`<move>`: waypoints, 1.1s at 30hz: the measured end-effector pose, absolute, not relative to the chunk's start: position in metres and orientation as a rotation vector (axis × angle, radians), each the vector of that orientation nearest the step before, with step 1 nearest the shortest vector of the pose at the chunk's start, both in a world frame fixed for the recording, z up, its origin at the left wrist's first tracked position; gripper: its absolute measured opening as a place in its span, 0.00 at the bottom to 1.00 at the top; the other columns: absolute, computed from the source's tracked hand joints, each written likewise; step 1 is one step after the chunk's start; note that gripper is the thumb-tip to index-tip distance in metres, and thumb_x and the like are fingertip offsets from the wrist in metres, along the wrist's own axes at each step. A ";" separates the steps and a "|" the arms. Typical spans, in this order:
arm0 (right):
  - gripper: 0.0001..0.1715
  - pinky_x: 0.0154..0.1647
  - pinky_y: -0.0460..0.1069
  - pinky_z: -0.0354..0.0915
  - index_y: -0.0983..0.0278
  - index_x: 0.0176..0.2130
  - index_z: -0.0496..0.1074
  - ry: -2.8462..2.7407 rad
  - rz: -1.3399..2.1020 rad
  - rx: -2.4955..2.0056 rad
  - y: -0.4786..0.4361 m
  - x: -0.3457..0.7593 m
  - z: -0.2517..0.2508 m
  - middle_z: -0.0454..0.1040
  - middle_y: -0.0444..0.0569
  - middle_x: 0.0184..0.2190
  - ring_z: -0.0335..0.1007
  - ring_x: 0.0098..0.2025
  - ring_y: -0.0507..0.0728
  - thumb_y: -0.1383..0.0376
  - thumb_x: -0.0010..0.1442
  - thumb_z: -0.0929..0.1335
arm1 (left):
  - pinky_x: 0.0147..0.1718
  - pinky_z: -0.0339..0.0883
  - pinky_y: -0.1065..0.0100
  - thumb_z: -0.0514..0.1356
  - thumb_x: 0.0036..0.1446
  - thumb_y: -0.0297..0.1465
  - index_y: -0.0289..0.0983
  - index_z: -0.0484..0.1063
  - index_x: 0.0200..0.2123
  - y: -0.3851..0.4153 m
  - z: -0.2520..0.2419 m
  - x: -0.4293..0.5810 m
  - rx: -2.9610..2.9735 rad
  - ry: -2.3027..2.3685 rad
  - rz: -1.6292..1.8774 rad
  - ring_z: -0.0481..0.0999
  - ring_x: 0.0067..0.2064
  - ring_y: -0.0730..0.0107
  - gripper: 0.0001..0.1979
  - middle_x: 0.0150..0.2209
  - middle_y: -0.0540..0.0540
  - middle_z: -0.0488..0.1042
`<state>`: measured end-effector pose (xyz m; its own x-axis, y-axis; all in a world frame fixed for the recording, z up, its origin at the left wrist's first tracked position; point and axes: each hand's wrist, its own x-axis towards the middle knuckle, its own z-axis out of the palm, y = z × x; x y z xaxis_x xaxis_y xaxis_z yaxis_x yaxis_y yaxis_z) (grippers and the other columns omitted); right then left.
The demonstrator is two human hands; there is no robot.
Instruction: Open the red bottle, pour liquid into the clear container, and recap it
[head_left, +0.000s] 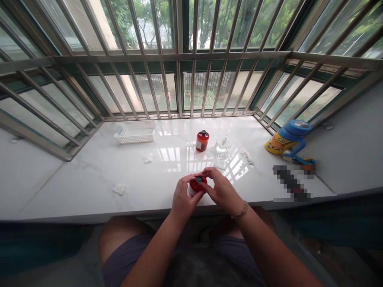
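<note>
The glossy white marbled ledge (149, 181) lies open between the left hand (184, 196) and a crumpled white scrap (119, 189); straight ahead, a rounded black-capped red bottle (202, 141) blocks passage.

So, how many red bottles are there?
2: one bottle between the left hand and right hand, the other bottle standing farther back. I see no others.

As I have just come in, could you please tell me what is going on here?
The person's left hand and right hand hold a red bottle near the counter's front edge, with fingers around its black cap. Another capped bottle stands farther back, between a white basket and some clear items.
</note>
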<state>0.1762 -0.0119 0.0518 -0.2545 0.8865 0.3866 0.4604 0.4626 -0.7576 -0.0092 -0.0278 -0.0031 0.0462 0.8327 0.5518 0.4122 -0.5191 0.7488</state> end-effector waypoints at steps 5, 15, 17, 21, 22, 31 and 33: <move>0.27 0.61 0.63 0.75 0.56 0.63 0.66 -1.936 0.566 -1.117 -0.016 0.179 0.054 0.75 0.55 0.57 0.75 0.59 0.64 0.62 0.69 0.73 | 0.58 0.76 0.47 0.71 0.65 0.36 0.44 0.70 0.59 -0.027 -0.006 -0.009 1.957 1.234 1.479 0.78 0.60 0.50 0.23 0.58 0.40 0.78; 0.25 0.54 0.60 0.77 0.55 0.60 0.69 -1.802 0.546 -1.211 -0.016 0.170 0.047 0.79 0.49 0.48 0.79 0.50 0.62 0.66 0.67 0.74 | 0.59 0.75 0.47 0.72 0.65 0.35 0.43 0.70 0.56 -0.028 -0.007 -0.010 1.946 1.237 1.474 0.78 0.61 0.51 0.21 0.58 0.40 0.78; 0.24 0.56 0.60 0.77 0.56 0.60 0.69 -1.792 0.613 -1.205 -0.017 0.172 0.049 0.79 0.50 0.50 0.79 0.51 0.61 0.66 0.68 0.73 | 0.59 0.75 0.47 0.72 0.65 0.35 0.43 0.70 0.56 -0.028 -0.007 -0.009 1.943 1.233 1.474 0.78 0.61 0.51 0.21 0.58 0.40 0.78; 0.22 0.56 0.61 0.77 0.56 0.60 0.69 -1.758 0.662 -1.200 -0.021 0.175 0.050 0.78 0.51 0.52 0.79 0.51 0.61 0.62 0.69 0.73 | 0.59 0.75 0.47 0.72 0.65 0.37 0.43 0.69 0.58 -0.028 -0.006 -0.009 1.938 1.230 1.497 0.78 0.61 0.51 0.22 0.58 0.39 0.77; 0.22 0.55 0.61 0.77 0.56 0.59 0.69 -1.738 0.649 -1.211 -0.022 0.175 0.050 0.78 0.51 0.51 0.79 0.50 0.62 0.61 0.69 0.73 | 0.59 0.75 0.48 0.72 0.66 0.37 0.43 0.69 0.58 -0.028 -0.006 -0.009 1.944 1.229 1.504 0.78 0.61 0.51 0.23 0.58 0.39 0.77; 0.20 0.53 0.60 0.78 0.56 0.57 0.69 -1.625 0.637 -1.239 -0.031 0.167 0.045 0.81 0.48 0.45 0.81 0.47 0.61 0.59 0.68 0.73 | 0.58 0.76 0.49 0.71 0.66 0.37 0.43 0.69 0.62 -0.027 -0.006 -0.011 2.017 1.240 1.471 0.78 0.59 0.52 0.25 0.57 0.40 0.77; 0.20 0.53 0.60 0.78 0.56 0.57 0.69 -1.616 0.625 -1.249 -0.032 0.166 0.045 0.81 0.49 0.47 0.81 0.48 0.61 0.59 0.68 0.74 | 0.58 0.75 0.49 0.71 0.66 0.37 0.43 0.69 0.62 -0.027 -0.006 -0.011 2.014 1.245 1.463 0.78 0.59 0.51 0.25 0.58 0.39 0.77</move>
